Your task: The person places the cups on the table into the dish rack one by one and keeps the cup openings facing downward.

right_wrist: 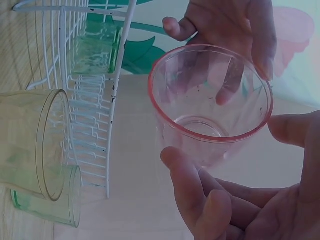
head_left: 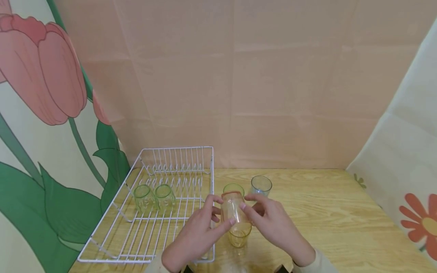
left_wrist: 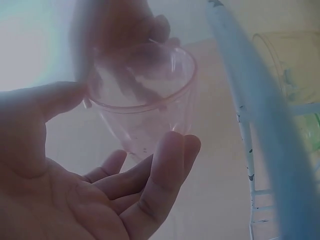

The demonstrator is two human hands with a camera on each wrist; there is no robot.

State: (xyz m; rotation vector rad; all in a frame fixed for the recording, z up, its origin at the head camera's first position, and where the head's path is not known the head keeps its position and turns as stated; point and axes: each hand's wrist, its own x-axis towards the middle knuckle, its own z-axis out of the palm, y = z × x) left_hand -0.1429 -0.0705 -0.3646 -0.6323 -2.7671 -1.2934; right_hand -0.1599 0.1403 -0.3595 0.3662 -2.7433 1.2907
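A clear pink drinking glass [head_left: 233,206] is held up between both hands, above the table and to the right of the dish rack. My left hand [head_left: 199,229] grips it from the left, the thumb at its rim and the fingers along its side. From the other side my right hand [head_left: 274,220] holds the same pink glass [right_wrist: 210,110] with thumb and fingertips. Just below and behind it stands a yellow glass [head_left: 240,239], partly hidden. Farther back are a green glass [head_left: 234,187], mostly covered, and a bluish glass [head_left: 261,184].
A white wire dish rack [head_left: 143,261] stands on the left of the wooden table [head_left: 327,212]. Two green glasses, one on the left [head_left: 143,197] and one on the right [head_left: 165,197], sit in it side by side. A pinkish cloth backdrop [head_left: 273,94] hangs behind.
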